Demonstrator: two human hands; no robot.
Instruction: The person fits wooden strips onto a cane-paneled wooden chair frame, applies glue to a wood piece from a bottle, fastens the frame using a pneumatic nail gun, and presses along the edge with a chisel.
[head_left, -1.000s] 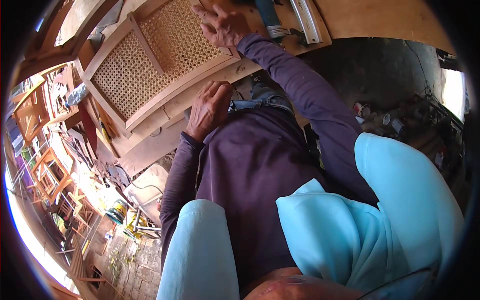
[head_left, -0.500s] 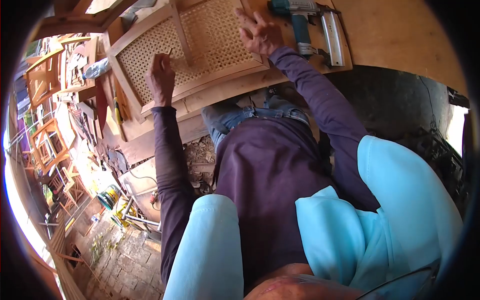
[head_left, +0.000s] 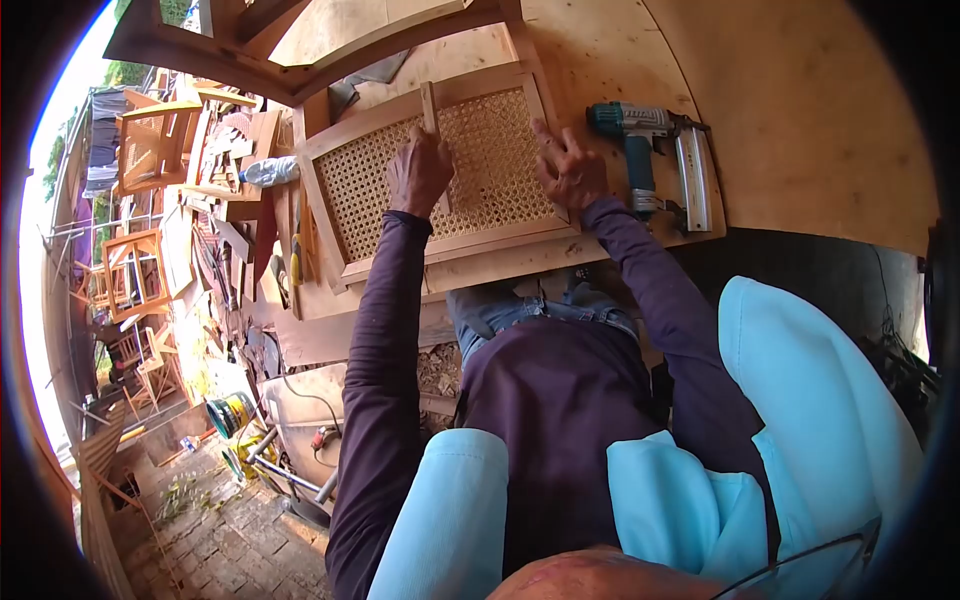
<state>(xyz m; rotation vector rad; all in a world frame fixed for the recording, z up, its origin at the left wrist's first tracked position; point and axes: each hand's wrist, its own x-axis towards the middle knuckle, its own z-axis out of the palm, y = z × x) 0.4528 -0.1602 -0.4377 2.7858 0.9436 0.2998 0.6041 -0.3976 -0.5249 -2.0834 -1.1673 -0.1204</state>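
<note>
A wooden frame with a woven cane panel (head_left: 495, 150) lies on the workbench. A narrow wooden strip (head_left: 429, 105) crosses the cane near its middle. My left hand (head_left: 420, 172) is over this strip, its fingers curled and pressed together at it; the fingertips are partly hidden. My right hand (head_left: 571, 170) rests at the frame's right side piece, with the index finger stretched out along it and the other fingers partly bent. A teal and silver nail gun (head_left: 640, 150) lies on the bench to the right of my right hand.
A curved wooden chair part (head_left: 390, 50) stands at the back left of the bench. A plastic bottle (head_left: 272, 172) and wood offcuts lie left of the panel. Wooden chair frames (head_left: 135, 275) stand farther left. A yellow-green reel (head_left: 232, 412) is near the brick floor.
My left hand has moved from the panel's left part onto the strip. My right hand has drawn its spread fingers in at the frame's right side. The whole view has shifted.
</note>
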